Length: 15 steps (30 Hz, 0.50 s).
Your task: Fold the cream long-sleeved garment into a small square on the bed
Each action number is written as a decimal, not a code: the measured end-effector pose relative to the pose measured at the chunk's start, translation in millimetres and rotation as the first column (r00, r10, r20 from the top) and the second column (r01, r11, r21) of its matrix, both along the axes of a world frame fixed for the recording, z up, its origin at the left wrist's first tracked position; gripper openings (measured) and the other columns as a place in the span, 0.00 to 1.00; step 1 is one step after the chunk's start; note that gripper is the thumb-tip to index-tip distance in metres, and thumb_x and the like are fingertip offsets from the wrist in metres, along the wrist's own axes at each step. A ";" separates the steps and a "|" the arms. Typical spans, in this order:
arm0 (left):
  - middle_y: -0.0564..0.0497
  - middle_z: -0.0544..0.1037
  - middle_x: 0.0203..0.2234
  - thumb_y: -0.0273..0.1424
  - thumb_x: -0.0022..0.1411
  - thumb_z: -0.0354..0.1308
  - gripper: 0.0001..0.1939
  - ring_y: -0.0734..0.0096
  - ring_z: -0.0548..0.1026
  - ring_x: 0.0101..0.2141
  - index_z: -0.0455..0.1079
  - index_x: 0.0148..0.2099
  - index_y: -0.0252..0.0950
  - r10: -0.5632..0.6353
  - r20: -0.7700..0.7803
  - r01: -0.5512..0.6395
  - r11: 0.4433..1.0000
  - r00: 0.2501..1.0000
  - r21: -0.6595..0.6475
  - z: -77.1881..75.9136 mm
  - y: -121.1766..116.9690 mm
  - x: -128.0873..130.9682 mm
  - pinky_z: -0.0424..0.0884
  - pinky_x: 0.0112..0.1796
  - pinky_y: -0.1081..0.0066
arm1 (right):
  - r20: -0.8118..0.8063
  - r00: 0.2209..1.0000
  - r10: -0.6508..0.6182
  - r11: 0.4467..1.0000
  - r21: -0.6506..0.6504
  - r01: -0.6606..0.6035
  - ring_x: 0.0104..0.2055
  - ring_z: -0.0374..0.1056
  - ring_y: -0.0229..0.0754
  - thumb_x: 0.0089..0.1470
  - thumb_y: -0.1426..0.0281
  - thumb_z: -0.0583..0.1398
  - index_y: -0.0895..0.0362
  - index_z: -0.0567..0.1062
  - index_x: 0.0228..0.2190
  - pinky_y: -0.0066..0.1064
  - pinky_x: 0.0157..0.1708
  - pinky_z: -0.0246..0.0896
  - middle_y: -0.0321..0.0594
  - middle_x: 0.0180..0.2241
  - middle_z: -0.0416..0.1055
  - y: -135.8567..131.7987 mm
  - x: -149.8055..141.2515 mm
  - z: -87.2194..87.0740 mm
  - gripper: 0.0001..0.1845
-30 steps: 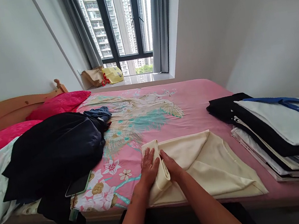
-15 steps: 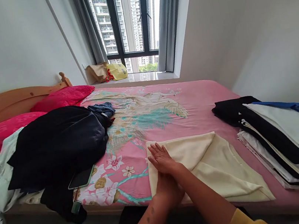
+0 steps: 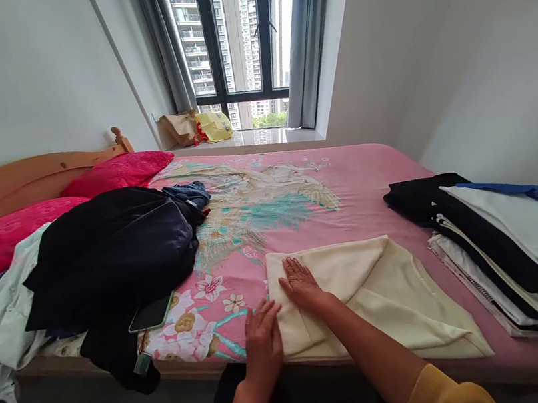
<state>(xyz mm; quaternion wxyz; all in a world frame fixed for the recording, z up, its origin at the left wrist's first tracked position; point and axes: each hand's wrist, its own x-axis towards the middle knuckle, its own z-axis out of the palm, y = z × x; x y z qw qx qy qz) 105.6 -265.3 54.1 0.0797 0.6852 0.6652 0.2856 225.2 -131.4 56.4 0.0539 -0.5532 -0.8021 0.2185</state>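
Note:
A cream garment (image 3: pixel 345 271) lies partly folded at the near edge of the bed, its right side spreading into a slanted flap. My right hand (image 3: pixel 301 284) rests flat on its left part, fingers stretched out. Beside the garment's left edge is my left hand (image 3: pixel 263 340), fingers extended over the pink bedsheet (image 3: pixel 356 175), their tips at or close to the cloth's border. Neither hand grips anything. Part of the garment is covered by my right forearm.
On the right stands a stack of folded clothes (image 3: pixel 499 254) topped by a white one with a blue strip. To the left lie a heap of dark clothes (image 3: pixel 115 251), a phone (image 3: pixel 151 313) and red pillows (image 3: pixel 118 172). Bags (image 3: pixel 215 127) sit on the windowsill.
My left hand has moved left from under my right hand to the garment's left edge. My right hand has shifted slightly right and stays flat on the cloth.

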 end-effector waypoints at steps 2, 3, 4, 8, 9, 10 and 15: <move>0.45 0.67 0.56 0.26 0.62 0.40 0.23 0.60 0.59 0.60 0.67 0.56 0.37 0.104 -0.143 -0.116 0.990 0.984 -0.081 -9.3 14.7 -24.8 0.47 0.60 0.50 | -0.021 1.000 -0.018 1.000 -0.003 0.018 0.67 0.31 0.45 0.61 0.59 0.41 0.64 0.45 0.63 0.42 0.63 0.27 0.43 0.66 0.36 -14.5 7.4 -1.8 0.34; 0.44 0.65 0.58 0.27 0.62 0.41 0.24 0.59 0.57 0.61 0.65 0.57 0.38 0.084 -0.215 -0.113 0.985 0.973 -0.129 -12.4 22.7 -32.9 0.43 0.60 0.48 | -0.035 0.999 -0.028 1.000 0.011 0.029 0.67 0.31 0.45 0.61 0.59 0.41 0.63 0.46 0.63 0.43 0.63 0.27 0.43 0.66 0.37 -20.8 10.2 -2.9 0.34; 0.45 0.62 0.60 0.27 0.62 0.42 0.24 0.58 0.55 0.61 0.63 0.59 0.40 0.029 -0.271 -0.080 0.981 0.962 -0.178 -14.1 30.4 -37.8 0.40 0.60 0.46 | -0.054 0.998 -0.039 0.999 0.033 0.041 0.67 0.32 0.45 0.61 0.60 0.40 0.63 0.47 0.63 0.43 0.63 0.27 0.43 0.66 0.38 -26.2 12.4 -4.0 0.33; 0.47 0.49 0.65 0.32 0.62 0.46 0.27 0.57 0.48 0.64 0.54 0.64 0.47 -0.220 -0.325 0.111 0.940 0.920 -0.323 -11.2 52.0 -34.4 0.31 0.59 0.43 | -0.166 0.983 -0.078 0.988 0.122 0.099 0.67 0.36 0.43 0.62 0.60 0.41 0.61 0.51 0.62 0.43 0.63 0.29 0.43 0.65 0.43 -38.5 16.3 -8.1 0.31; 0.48 0.48 0.65 0.32 0.61 0.47 0.28 0.57 0.46 0.64 0.53 0.64 0.47 -0.246 -0.324 0.131 0.932 0.913 -0.338 -10.8 55.1 -31.6 0.30 0.59 0.43 | -0.203 0.976 -0.082 0.984 0.138 0.111 0.67 0.37 0.43 0.62 0.61 0.41 0.61 0.52 0.62 0.42 0.64 0.30 0.43 0.64 0.45 -39.6 16.5 -8.7 0.31; 0.48 0.47 0.65 0.32 0.60 0.47 0.29 0.57 0.45 0.64 0.52 0.64 0.47 -0.256 -0.324 0.139 0.929 0.911 -0.343 -11.5 57.6 -29.1 0.30 0.59 0.44 | -0.243 0.967 -0.081 0.981 0.150 0.120 0.66 0.38 0.43 0.62 0.61 0.42 0.61 0.53 0.62 0.42 0.64 0.30 0.43 0.64 0.46 -39.9 16.7 -9.0 0.30; 0.48 0.52 0.64 0.27 0.60 0.44 0.31 0.59 0.47 0.64 0.48 0.66 0.43 -0.148 -0.220 0.083 0.957 0.964 -0.279 -25.2 72.1 -11.3 0.32 0.60 0.48 | -0.524 0.844 -0.117 0.973 0.111 0.204 0.65 0.42 0.44 0.61 0.60 0.43 0.62 0.57 0.60 0.43 0.64 0.33 0.47 0.62 0.51 -31.7 23.3 -4.1 0.30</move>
